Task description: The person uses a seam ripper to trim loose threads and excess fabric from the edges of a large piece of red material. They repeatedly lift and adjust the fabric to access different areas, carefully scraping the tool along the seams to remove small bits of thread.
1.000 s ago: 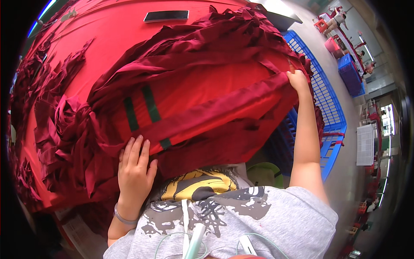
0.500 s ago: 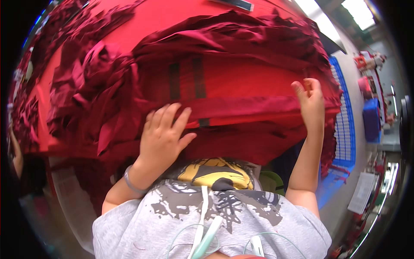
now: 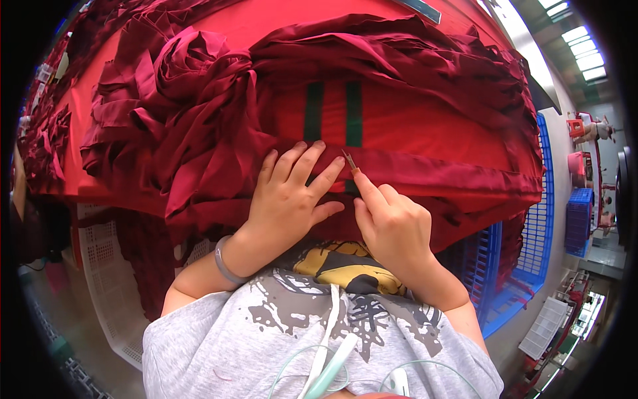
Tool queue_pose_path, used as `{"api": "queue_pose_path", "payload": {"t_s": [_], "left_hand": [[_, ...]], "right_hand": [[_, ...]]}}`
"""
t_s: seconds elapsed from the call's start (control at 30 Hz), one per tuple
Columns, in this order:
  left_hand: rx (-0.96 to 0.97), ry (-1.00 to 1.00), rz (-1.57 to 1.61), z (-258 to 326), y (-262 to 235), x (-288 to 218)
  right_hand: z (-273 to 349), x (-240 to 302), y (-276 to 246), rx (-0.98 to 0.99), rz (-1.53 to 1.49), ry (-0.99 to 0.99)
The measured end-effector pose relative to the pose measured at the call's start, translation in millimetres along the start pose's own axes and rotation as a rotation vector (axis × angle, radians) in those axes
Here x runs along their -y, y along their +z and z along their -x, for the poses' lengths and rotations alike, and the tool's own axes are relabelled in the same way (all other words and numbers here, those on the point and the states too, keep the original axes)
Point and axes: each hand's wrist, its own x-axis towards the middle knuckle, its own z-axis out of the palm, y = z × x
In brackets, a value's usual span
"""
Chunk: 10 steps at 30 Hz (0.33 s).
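A long strip of dark red fabric [image 3: 425, 166] runs along the near edge of the red-covered table [image 3: 425, 126]. My left hand [image 3: 286, 193] lies on its left part with fingers spread, holding nothing. Close to those fingertips, my right hand [image 3: 395, 223] is closed around small thread snips [image 3: 350, 159], whose pointed metal tips touch or hover just above the strip; the handle is mostly hidden in my fingers. Two dark green bands [image 3: 353, 116] cross the red cover beyond my hands. A gathered heap of dark red strips [image 3: 179, 106] lies to the left.
More bunched fabric [image 3: 399, 53] arches across the table's far side. Blue plastic crates [image 3: 531, 233] stand at the right, and a white perforated basket [image 3: 106, 279] stands below the left edge. A flat dark object [image 3: 422, 9] lies at the far edge.
My right hand has come from the strip's right end to beside my left hand, and the snips now point forward. My left hand stays spread on the fabric. The view has shifted.
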Motion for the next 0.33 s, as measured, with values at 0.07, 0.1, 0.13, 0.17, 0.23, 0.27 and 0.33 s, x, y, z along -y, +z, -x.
{"api": "queue_pose_path", "payload": {"t_s": [0.07, 0.1, 0.13, 0.17, 0.23, 0.27, 0.33], "left_hand": [[-0.006, 0.000, -0.004, -0.8, 0.2, -0.3], [-0.010, 0.000, -0.004, -1.4, 0.6, -0.3], [-0.014, 0.001, -0.005, -1.7, 0.9, -0.1], [-0.013, 0.003, -0.009, -2.2, 1.1, 0.4], [-0.012, 0.008, -0.022, -2.2, 1.4, 1.0], [-0.011, 0.007, -0.024, -1.5, 1.9, 0.7], [-0.015, 0.008, -0.028, -0.8, 2.4, 0.9]], "right_hand": [[1.4, 2.0, 3.1, -0.034, 0.009, -0.011], [1.6, 3.1, 4.1, -0.044, 0.001, -0.006], [1.8, 4.2, 5.1, -0.055, -0.008, 0.000], [1.8, 5.1, 6.1, -0.065, -0.016, 0.005], [-1.9, 2.2, 16.5, -0.127, -0.011, -0.001], [-4.9, -0.8, 22.4, -0.158, -0.008, -0.003], [-15.2, -7.2, 29.2, -0.294, -0.042, 0.058]]}}
